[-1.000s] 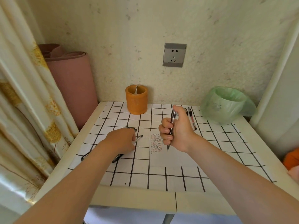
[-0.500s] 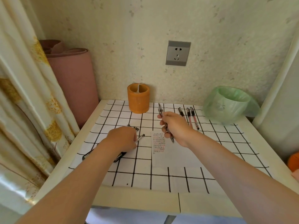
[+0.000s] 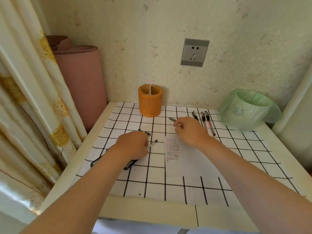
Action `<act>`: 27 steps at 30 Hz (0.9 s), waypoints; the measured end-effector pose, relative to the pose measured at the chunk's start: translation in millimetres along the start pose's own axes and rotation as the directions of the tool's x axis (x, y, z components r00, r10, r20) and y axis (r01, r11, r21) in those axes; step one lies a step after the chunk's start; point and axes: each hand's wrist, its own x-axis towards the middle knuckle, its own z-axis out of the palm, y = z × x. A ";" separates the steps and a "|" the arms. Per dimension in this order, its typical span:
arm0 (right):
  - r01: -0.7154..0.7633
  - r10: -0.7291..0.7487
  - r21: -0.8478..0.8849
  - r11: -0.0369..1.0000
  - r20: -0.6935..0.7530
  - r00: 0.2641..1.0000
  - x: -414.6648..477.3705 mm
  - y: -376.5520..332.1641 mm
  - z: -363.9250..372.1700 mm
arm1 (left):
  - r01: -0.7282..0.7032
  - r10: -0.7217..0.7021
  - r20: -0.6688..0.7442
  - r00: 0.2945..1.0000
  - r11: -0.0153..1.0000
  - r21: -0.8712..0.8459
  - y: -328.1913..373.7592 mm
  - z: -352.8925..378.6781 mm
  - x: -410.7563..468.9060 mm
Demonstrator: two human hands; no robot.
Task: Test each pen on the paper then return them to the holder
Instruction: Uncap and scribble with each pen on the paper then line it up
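Observation:
My right hand [image 3: 190,130] is shut on a dark pen [image 3: 172,119] whose tip sticks out to the left, above the table between the paper and the orange holder [image 3: 150,103]. The white paper [image 3: 184,159] lies below it with rows of small scribbles at its top left. My left hand [image 3: 133,146] rests fingers-down on a bunch of pens [image 3: 152,144] at the left; whether it grips one I cannot tell. Three more pens [image 3: 203,119] lie side by side at the back right.
A bin lined with a green bag [image 3: 248,108] stands at the back right corner. A rolled pink mat [image 3: 79,81] leans left of the table beside a curtain [image 3: 25,98]. A wall socket [image 3: 194,52] sits above. The checked cloth [image 3: 202,188] covers the tabletop.
My right hand has lifted the pen off the paper and carried it back and leftward, turning it from upright to nearly flat. The left hand has stayed on its pens.

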 end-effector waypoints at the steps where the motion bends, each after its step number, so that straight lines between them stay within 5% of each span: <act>1: -0.021 0.022 -0.067 0.998 0.012 1.000 3.0 4.1 4.9 | -0.001 0.001 -0.004 1.000 1.000 -0.010 -1.1 0.1 0.1; 6: -0.029 0.035 -0.302 0.953 0.012 0.999 14.7 9.8 18.5 | -0.025 0.023 -0.035 0.999 0.999 -0.047 -7.7 4.2 -1.9; 13: -0.025 0.040 -0.360 0.933 0.035 0.999 20.8 8.0 24.9 | -0.015 0.004 -0.087 0.996 0.992 -0.129 -26.9 -1.0 -7.4; 17: 0.221 -0.255 -0.292 0.930 -0.082 0.964 20.1 -16.8 28.7 | 0.014 -0.039 -0.138 0.990 0.984 -0.176 -35.9 -3.3 -10.6; 20: 0.452 -0.463 -0.211 0.867 -0.003 0.887 14.9 -44.3 37.8 | 0.040 -0.062 -0.142 0.988 0.987 -0.157 -40.3 -5.7 -14.5; 27: 0.649 -0.647 -0.270 0.711 0.108 0.755 3.2 -61.9 66.6 | 0.043 -0.055 -0.129 0.990 0.995 -0.092 -49.6 -2.6 -25.9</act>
